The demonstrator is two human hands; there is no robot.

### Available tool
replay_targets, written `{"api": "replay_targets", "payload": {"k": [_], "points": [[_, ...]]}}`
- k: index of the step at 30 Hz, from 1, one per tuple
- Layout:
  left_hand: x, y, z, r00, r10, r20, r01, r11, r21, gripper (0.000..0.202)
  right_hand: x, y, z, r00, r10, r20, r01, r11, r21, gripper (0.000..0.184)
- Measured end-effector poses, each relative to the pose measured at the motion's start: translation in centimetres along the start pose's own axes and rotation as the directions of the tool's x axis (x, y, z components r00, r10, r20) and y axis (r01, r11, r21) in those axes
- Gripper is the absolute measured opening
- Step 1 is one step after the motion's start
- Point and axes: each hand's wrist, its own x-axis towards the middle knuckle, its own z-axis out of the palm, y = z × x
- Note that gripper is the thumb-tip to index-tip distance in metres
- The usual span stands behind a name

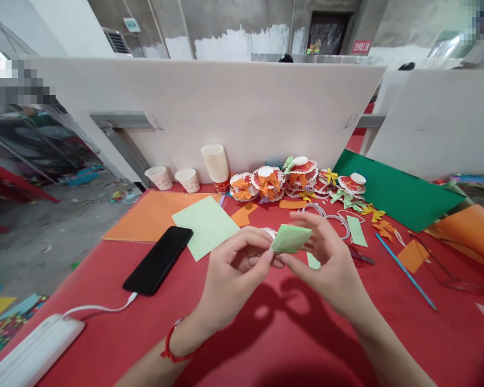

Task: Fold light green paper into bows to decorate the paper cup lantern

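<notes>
A small folded piece of light green paper (292, 239) is held up over the red table, pinched between the thumb and fingers of my left hand (237, 263). My right hand (325, 250) curves around the right side of the paper with its fingers apart. Its thumb tip is close to the paper's lower edge; whether it touches cannot be made out. Beyond the hands lie a larger light green sheet (205, 226), orange paper pieces (244, 214) and a light green strip (357, 231). Scissors (362, 256) lie partly hidden behind my right hand.
A black phone (158, 260) is cabled to a white power bank (44, 349) at left. Paper cups (187, 180) and frilled cup crafts (268, 183) line the white partition (242, 107). A blue pencil (405, 271), glasses (452, 279) and green card (399, 191) lie at right.
</notes>
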Motion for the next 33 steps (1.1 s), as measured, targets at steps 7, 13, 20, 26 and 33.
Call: {"api": "replay_targets", "payload": {"k": [7,13,20,26,33], "points": [[0.1,-0.5,-0.3,0.985,0.099,0.141,-0.136,0.949,0.283,0.013,-0.4,-0.5,0.1,0.998,-0.028,-0.048,0.029,0.999,0.019,0.029],[0.0,-0.1,-0.5,0.978,0.108,0.176,-0.153,0.953,0.262,0.015,-0.4,-0.8,-0.1,0.999,0.035,-0.04,-0.031,0.996,0.079,0.031],[0.6,0.8,-1.4,0.987,0.123,0.103,-0.145,0.958,0.248,0.016,0.0,-0.9,-2.0,0.996,0.007,-0.088,0.004,0.993,0.121,0.029],[0.2,0.4,-0.8,0.988,0.073,0.136,-0.105,0.962,0.252,0.013,-0.1,-0.8,-1.3,0.999,-0.025,0.029,0.021,0.994,0.112,0.043],[0.2,0.1,-0.6,0.983,-0.025,0.181,-0.037,0.944,0.329,0.011,-0.6,-1.3,-1.1,0.996,0.015,0.083,-0.013,1.0,-0.022,0.035]]}}
